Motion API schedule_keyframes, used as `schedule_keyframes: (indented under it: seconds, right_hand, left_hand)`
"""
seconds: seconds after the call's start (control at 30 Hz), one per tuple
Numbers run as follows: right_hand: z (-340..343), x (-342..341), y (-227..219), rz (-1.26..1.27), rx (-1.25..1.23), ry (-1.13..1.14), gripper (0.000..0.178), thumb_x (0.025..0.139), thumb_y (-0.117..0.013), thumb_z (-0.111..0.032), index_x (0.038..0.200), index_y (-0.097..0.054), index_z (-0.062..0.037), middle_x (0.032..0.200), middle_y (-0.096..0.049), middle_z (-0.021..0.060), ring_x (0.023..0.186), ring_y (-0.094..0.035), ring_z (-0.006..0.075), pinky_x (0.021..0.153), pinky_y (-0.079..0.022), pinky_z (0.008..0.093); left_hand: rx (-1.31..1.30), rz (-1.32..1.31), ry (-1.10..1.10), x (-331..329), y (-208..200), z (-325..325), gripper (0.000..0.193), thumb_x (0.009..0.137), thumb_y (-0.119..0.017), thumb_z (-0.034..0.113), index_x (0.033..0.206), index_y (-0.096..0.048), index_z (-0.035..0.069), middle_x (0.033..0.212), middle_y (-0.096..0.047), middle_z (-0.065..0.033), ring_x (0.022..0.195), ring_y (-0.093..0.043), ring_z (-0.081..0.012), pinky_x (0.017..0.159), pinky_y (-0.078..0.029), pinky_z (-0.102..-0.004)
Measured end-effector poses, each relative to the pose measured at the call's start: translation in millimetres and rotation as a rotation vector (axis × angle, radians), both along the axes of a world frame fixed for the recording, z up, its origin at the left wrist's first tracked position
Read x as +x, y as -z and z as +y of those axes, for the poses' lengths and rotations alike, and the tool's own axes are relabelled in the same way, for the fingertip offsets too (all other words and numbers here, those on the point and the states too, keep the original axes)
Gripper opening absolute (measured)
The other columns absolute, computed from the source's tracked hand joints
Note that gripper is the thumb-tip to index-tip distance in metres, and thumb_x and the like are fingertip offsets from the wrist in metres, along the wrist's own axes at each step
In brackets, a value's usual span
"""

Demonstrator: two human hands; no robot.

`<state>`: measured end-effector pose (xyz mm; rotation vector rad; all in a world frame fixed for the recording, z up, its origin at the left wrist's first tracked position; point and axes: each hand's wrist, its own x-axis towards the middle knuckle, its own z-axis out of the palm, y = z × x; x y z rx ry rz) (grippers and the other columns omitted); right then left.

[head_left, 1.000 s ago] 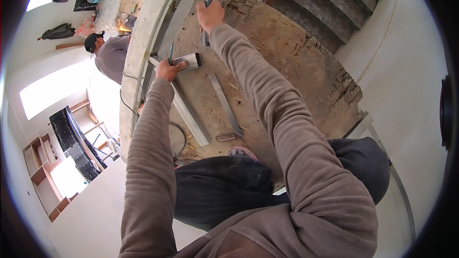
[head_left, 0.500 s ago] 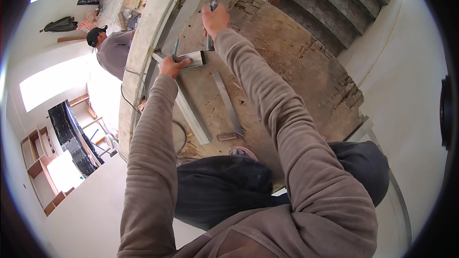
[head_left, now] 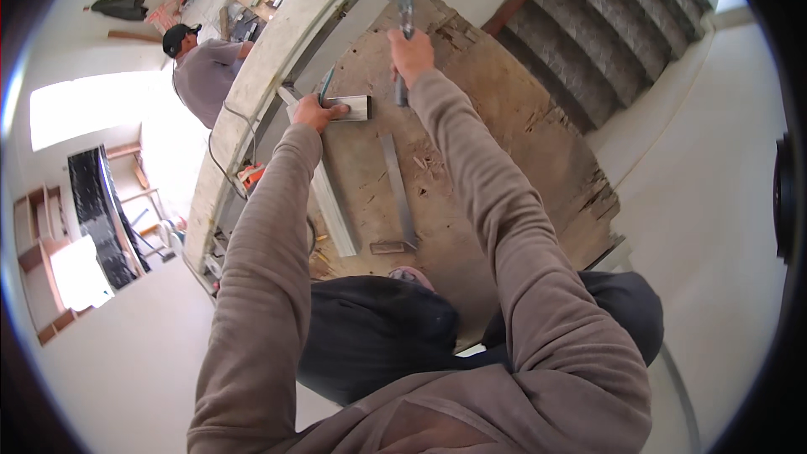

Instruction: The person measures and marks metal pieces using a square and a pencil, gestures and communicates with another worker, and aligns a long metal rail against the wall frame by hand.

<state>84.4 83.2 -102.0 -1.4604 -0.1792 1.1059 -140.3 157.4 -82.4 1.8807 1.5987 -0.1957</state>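
My left hand (head_left: pixel 314 113) is closed at the far left of a worn wooden board (head_left: pixel 471 134), gripping a short silver rectangular metal piece (head_left: pixel 353 108) with a dark end. A thin blue pencil-like stick (head_left: pixel 326 84) rises beside its fingers. Farther right, my right hand (head_left: pixel 412 56) wraps round a long straight tool (head_left: pixel 407 0), pale blue and worn above the fist, grey metal below it. Its exact kind is unclear. A long pale metal bar (head_left: pixel 334 210) runs toward me from under my left hand. Beside it lie a flat steel strip (head_left: pixel 398 189) and a small brown block (head_left: pixel 388 247), meeting like a try square.
Grey-patterned stairs (head_left: pixel 597 42) go up at the far right beside a white wall (head_left: pixel 698 168). A pale ledge with a metal frame (head_left: pixel 252 88) borders the board's left. Beyond it a person in a cap (head_left: pixel 197 67) works below. An orange object (head_left: pixel 250 175) and cable sit by the ledge.
The view has turned slightly. My right hand has moved right with the tool, whose lower end is now farther from the silver piece. My left hand keeps its grip.
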Motion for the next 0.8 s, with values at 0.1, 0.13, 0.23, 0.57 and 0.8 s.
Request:
schedule_keyframes:
  seconds: [0.1,0.13,0.23,0.57,0.8]
  right_hand:
    - [-34,-12,-11,-0.332,-0.023,-0.104,0.036,0.082,-0.058,-0.032,0.094,-0.057,0.0018,0.078,-0.063,0.0212,0.068,-0.064,0.0352,0.062,-0.049,0.0447]
    - [-51,-11,-8,-0.515,-0.048,-0.132,0.036,0.082,-0.058,-0.032,0.094,-0.057,0.0018,0.078,-0.063,0.0217,0.075,-0.064,0.0378,0.068,-0.049,0.0458]
    - [-95,-29,-18,-0.939,-0.106,-0.273,0.032,0.083,-0.060,-0.028,0.099,-0.057,0.0000,0.089,-0.062,0.0209,0.087,-0.059,0.0405,0.077,-0.047,0.0461]
    - [-156,-68,-22,-1.274,-0.228,-0.437,0.032,0.083,-0.064,-0.026,0.103,-0.060,-0.0015,0.103,-0.059,0.0204,0.097,-0.057,0.0368,0.083,-0.047,0.0428]
    - [65,52,-185,-1.398,0.223,-0.245,0.032,0.086,-0.065,-0.033,0.090,-0.063,-0.0010,0.084,-0.066,0.0120,0.083,-0.064,0.0282,0.074,-0.050,0.0383]
  left_hand:
    - [0.073,-0.045,-0.013,-16,-7,6,0.045,0.061,-0.085,0.038,0.082,-0.066,0.004,0.081,-0.067,-0.0113,0.078,-0.063,-0.0222,0.073,-0.047,-0.0350]
    - [0.031,-0.030,-0.018,-12,-8,4,0.047,0.060,-0.086,0.037,0.085,-0.067,0.003,0.088,-0.067,-0.0134,0.086,-0.063,-0.0255,0.078,-0.047,-0.0358]
    - [0.019,-0.007,-0.030,-18,-9,5,0.050,0.059,-0.087,0.036,0.091,-0.067,0.002,0.097,-0.068,-0.0160,0.097,-0.064,-0.0293,0.087,-0.048,-0.0366]
    - [0.015,0.027,-0.109,-17,-6,-4,0.064,0.063,-0.087,0.033,0.114,-0.063,0.002,0.124,-0.057,-0.0189,0.114,-0.057,-0.0313,0.096,-0.047,-0.0379]
    - [-0.037,0.012,-0.100,-23,-7,-5,0.067,0.065,-0.086,0.029,0.120,-0.059,0.003,0.127,-0.055,-0.0169,0.117,-0.056,-0.0307,0.097,-0.048,-0.0392]
